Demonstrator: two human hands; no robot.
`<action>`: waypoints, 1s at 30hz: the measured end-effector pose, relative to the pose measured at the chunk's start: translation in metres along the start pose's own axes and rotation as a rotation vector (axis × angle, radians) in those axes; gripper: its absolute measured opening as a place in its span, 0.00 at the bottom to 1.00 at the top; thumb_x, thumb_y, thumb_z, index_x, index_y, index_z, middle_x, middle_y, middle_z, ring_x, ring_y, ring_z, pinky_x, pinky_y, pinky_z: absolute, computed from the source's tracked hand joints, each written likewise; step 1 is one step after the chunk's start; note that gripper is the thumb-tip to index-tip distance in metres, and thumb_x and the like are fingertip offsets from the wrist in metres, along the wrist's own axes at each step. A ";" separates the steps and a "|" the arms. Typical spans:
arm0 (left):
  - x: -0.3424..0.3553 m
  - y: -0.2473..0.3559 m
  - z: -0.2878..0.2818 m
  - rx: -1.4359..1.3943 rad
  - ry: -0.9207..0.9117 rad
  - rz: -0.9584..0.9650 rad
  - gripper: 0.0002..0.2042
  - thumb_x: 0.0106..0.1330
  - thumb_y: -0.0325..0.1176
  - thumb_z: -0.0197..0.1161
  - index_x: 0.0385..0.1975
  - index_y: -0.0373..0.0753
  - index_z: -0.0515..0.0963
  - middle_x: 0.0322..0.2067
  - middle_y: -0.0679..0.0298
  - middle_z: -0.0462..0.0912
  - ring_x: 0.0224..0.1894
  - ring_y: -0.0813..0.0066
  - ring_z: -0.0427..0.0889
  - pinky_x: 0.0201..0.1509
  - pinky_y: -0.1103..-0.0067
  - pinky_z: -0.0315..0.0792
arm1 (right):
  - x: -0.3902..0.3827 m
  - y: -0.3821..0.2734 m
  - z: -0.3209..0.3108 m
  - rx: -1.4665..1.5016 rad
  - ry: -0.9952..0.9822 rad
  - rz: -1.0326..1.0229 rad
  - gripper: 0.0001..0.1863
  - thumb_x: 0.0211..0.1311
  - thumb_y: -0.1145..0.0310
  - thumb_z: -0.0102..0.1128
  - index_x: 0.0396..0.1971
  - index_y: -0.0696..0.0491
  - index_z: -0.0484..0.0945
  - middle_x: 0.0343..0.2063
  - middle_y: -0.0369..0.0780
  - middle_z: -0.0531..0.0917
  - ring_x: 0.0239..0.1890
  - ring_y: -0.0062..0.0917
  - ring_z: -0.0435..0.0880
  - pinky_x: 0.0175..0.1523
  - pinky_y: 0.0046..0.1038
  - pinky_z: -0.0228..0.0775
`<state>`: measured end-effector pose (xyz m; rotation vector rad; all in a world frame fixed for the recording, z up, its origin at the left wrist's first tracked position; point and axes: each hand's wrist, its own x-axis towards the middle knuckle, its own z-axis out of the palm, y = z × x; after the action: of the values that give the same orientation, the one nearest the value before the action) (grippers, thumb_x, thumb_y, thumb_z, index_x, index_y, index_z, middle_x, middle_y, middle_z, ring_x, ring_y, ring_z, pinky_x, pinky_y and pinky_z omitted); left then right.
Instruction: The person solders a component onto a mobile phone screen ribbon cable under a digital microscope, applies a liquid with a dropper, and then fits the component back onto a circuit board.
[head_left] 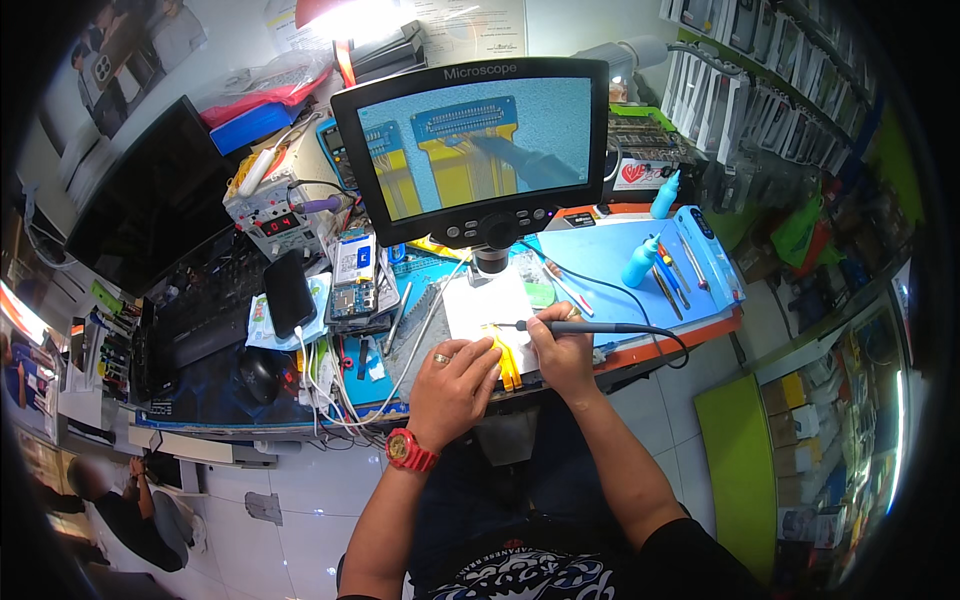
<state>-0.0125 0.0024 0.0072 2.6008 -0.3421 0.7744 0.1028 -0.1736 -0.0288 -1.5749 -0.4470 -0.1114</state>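
My left hand [455,385], with a ring and a red watch at the wrist, has its fingers bent together on a yellow flex cable [508,365] lying on a white mat [470,305]. My right hand [560,355] grips a dark soldering iron [610,328] like a pen, its thin tip over the cable's upper end, just right of my left fingertips. Above them, the microscope lens [490,255] hangs below a screen [480,155], which shows a magnified connector on yellow flex with the iron tip on it.
Blue bottles [640,260], tools and a blue mat [590,250] lie right. Left are a phone [290,295], cables, a power supply [275,215], a keyboard [190,330] and mouse [258,375]. A green cabinet [730,460] stands lower right. Another person [140,515] is at lower left.
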 end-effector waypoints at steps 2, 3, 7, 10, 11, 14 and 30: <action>0.000 -0.001 0.000 0.002 -0.003 -0.001 0.12 0.71 0.32 0.70 0.52 0.39 0.88 0.54 0.63 0.89 0.55 0.61 0.83 0.61 0.66 0.77 | 0.000 0.001 0.000 -0.004 0.003 0.003 0.08 0.70 0.72 0.69 0.33 0.58 0.80 0.23 0.39 0.85 0.27 0.21 0.83 0.35 0.28 0.75; -0.001 -0.001 0.001 0.003 -0.006 -0.003 0.13 0.71 0.33 0.70 0.52 0.39 0.87 0.54 0.63 0.89 0.55 0.61 0.84 0.62 0.65 0.77 | 0.000 0.001 0.000 -0.006 0.005 0.004 0.08 0.70 0.72 0.69 0.33 0.58 0.80 0.23 0.39 0.85 0.27 0.21 0.83 0.35 0.28 0.75; -0.002 -0.002 0.000 0.003 -0.012 -0.006 0.14 0.70 0.33 0.70 0.53 0.39 0.87 0.55 0.63 0.89 0.55 0.62 0.84 0.63 0.65 0.77 | 0.000 -0.003 0.000 -0.019 0.003 0.012 0.08 0.69 0.72 0.69 0.33 0.58 0.80 0.23 0.39 0.85 0.27 0.21 0.83 0.35 0.27 0.75; -0.001 -0.001 0.000 -0.005 -0.003 -0.002 0.12 0.71 0.32 0.69 0.52 0.40 0.88 0.54 0.63 0.89 0.54 0.60 0.83 0.61 0.66 0.78 | -0.001 0.000 0.000 -0.031 0.012 -0.007 0.08 0.69 0.72 0.69 0.33 0.58 0.80 0.23 0.39 0.85 0.27 0.21 0.83 0.35 0.27 0.75; -0.001 -0.002 0.000 -0.005 -0.002 -0.003 0.12 0.71 0.32 0.69 0.52 0.40 0.88 0.54 0.63 0.89 0.54 0.60 0.83 0.61 0.66 0.78 | -0.001 -0.001 0.000 -0.030 0.011 -0.003 0.08 0.69 0.72 0.69 0.33 0.58 0.80 0.23 0.39 0.85 0.27 0.21 0.83 0.35 0.28 0.75; -0.001 -0.002 0.001 -0.005 0.001 -0.004 0.12 0.71 0.32 0.69 0.52 0.40 0.88 0.54 0.63 0.89 0.54 0.60 0.83 0.61 0.66 0.78 | 0.000 -0.004 0.001 -0.015 0.011 0.014 0.07 0.69 0.72 0.69 0.33 0.58 0.80 0.23 0.39 0.85 0.27 0.21 0.83 0.35 0.28 0.76; -0.001 -0.002 0.001 0.000 -0.008 -0.008 0.12 0.72 0.32 0.69 0.52 0.40 0.88 0.54 0.63 0.89 0.55 0.60 0.83 0.61 0.65 0.77 | 0.001 0.000 0.001 0.001 0.011 0.010 0.07 0.69 0.73 0.68 0.33 0.58 0.80 0.23 0.39 0.86 0.27 0.22 0.85 0.36 0.28 0.77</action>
<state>-0.0128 0.0036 0.0054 2.6047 -0.3331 0.7615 0.1029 -0.1725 -0.0284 -1.5743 -0.4309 -0.1121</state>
